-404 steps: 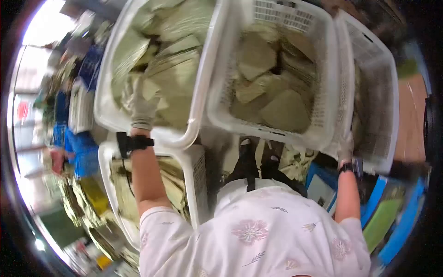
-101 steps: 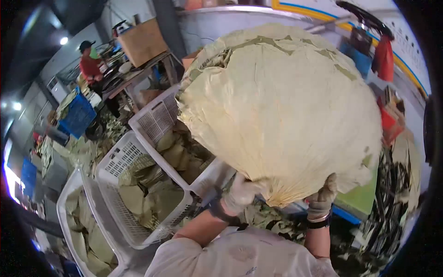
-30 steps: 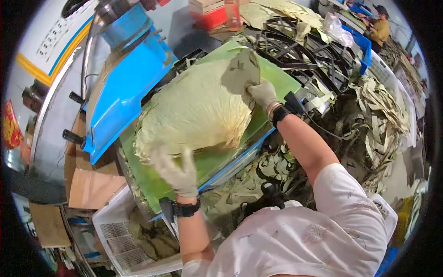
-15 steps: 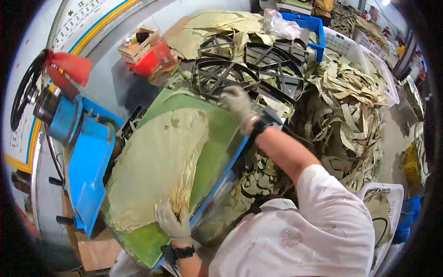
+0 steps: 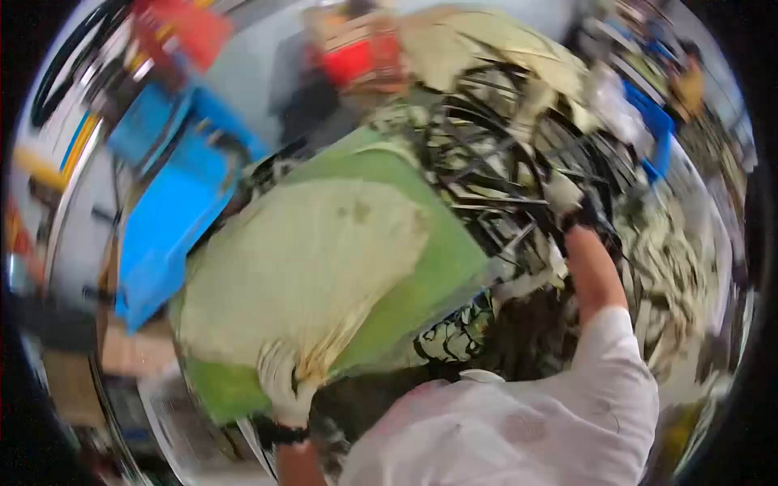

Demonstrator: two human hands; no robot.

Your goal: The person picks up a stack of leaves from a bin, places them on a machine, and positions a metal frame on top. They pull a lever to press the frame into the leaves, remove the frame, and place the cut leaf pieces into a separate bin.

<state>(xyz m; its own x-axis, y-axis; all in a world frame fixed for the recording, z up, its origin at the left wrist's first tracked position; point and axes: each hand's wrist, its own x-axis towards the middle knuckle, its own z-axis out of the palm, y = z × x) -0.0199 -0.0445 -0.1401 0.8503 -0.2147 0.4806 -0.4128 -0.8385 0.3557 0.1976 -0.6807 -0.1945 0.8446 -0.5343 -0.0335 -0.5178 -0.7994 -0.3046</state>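
Observation:
A broad, pale-green, fan-shaped dried palm leaf (image 5: 300,259) lies on a green cutting board (image 5: 442,251). My left hand (image 5: 284,389), in a whitish glove, is closed around the leaf's gathered, pleated narrow end at the board's near edge. My right hand (image 5: 561,194), gloved too and blurred by motion, has its fingers curled at the edge of a black metal frame-shaped cutter (image 5: 494,202) with crossbars. Several similar black cutters overlap behind it, beyond the board's far right side.
To the left stands a blue machine part (image 5: 174,219). Pale leaves (image 5: 486,36) and a red box (image 5: 348,63) sit at the back. A blue crate (image 5: 648,130) and a heap of leaf strips (image 5: 660,267) are on the right. Leaf scraps (image 5: 454,336) lie below the board.
The view has swung, blurring the scene. My right hand has moved rightward along the black cutters, with the arm reaching out further. My left hand stays at the leaf's gathered end.

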